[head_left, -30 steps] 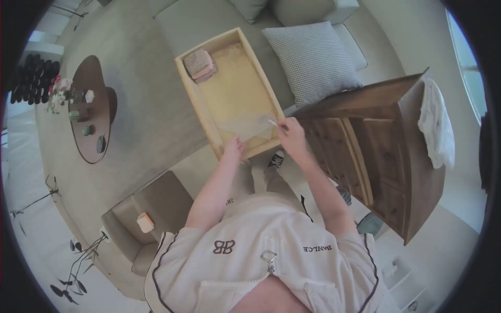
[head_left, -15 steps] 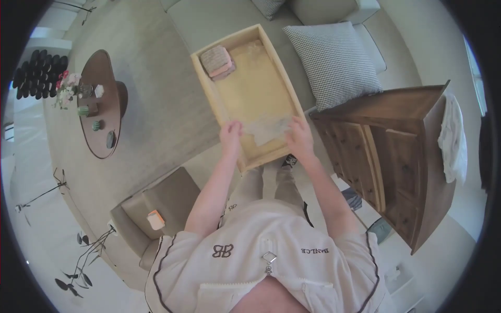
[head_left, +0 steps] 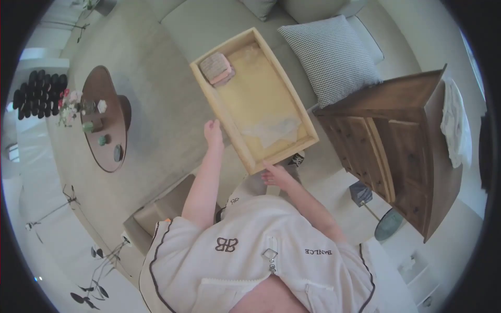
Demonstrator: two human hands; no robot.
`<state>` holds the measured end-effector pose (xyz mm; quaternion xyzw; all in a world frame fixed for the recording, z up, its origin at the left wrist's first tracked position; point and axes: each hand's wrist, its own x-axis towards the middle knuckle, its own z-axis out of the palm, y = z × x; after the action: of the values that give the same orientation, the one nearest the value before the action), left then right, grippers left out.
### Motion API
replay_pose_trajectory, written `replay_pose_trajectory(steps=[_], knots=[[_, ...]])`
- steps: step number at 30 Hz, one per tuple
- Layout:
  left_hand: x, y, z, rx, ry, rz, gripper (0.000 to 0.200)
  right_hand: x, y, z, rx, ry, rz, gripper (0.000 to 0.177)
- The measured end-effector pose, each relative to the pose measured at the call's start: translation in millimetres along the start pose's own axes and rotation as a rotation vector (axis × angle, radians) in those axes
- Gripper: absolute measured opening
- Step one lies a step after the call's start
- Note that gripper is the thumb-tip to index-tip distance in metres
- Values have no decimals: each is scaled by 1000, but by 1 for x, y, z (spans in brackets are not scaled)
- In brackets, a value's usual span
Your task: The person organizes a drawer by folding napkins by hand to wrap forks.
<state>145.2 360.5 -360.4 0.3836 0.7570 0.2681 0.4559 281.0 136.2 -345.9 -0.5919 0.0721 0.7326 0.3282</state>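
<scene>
A pale wooden drawer [head_left: 229,136] lies tilted before me, its far end over the sofa. My left hand [head_left: 213,134] is beside the drawer's left wall, seemingly just apart from it; its fingers are slightly bent and hold nothing visible. At the drawer's near edge is my right hand [head_left: 278,176], fingers spread, fingertips at or touching the wood. A crumpled clear plastic bag [head_left: 274,130] lies flat on the near part of the drawer bottom. In the far left corner sits a folded pinkish-grey cloth bundle [head_left: 216,69].
A dark wooden chest of drawers [head_left: 412,141] stands at right, with a white cloth [head_left: 456,125] draped over it. A checked cushion [head_left: 334,60] rests on the grey sofa [head_left: 193,26]. To the left is an oval table [head_left: 110,156] with flowers and small ornaments.
Both hands have let go of the plastic bag, which now lies in the drawer. My left hand has moved outside the left wall, and my right hand down to the near edge.
</scene>
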Motion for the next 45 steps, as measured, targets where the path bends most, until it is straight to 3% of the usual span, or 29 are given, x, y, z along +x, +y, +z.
replay_pose_trajectory(steps=[3,6,11,17,21,24,27,30,35,38,40,42,45], knots=[[-15,3,0,-12,2,31,19,39,8,19,130,228,51,44],[-10,-5,5,12,-34,29,33,30,-3,16,136,391,70,35],[-6,-2,-13,4,22,83,45,8,-8,-23,-93,411,0,41],[26,21,-51,75,-24,157,40,-4,-10,-57,-218,363,-106,51],[57,66,-53,148,-42,260,42,32,19,-70,-209,377,-242,57],[108,86,-40,340,-28,355,54,4,21,-43,-85,412,-155,71],[137,110,-18,545,-136,393,64,3,31,-19,155,325,26,81],[174,130,3,800,-333,432,63,49,47,2,643,369,-43,64],[186,138,15,1056,-523,519,27,81,58,9,789,647,-82,49],[201,135,18,1040,-570,555,6,72,48,13,899,655,-135,49],[221,128,24,988,-599,547,5,70,44,16,991,653,-170,49],[230,124,30,917,-623,521,6,70,45,18,1078,657,-203,50],[187,142,26,765,-662,366,28,74,50,17,1133,690,-226,46]])
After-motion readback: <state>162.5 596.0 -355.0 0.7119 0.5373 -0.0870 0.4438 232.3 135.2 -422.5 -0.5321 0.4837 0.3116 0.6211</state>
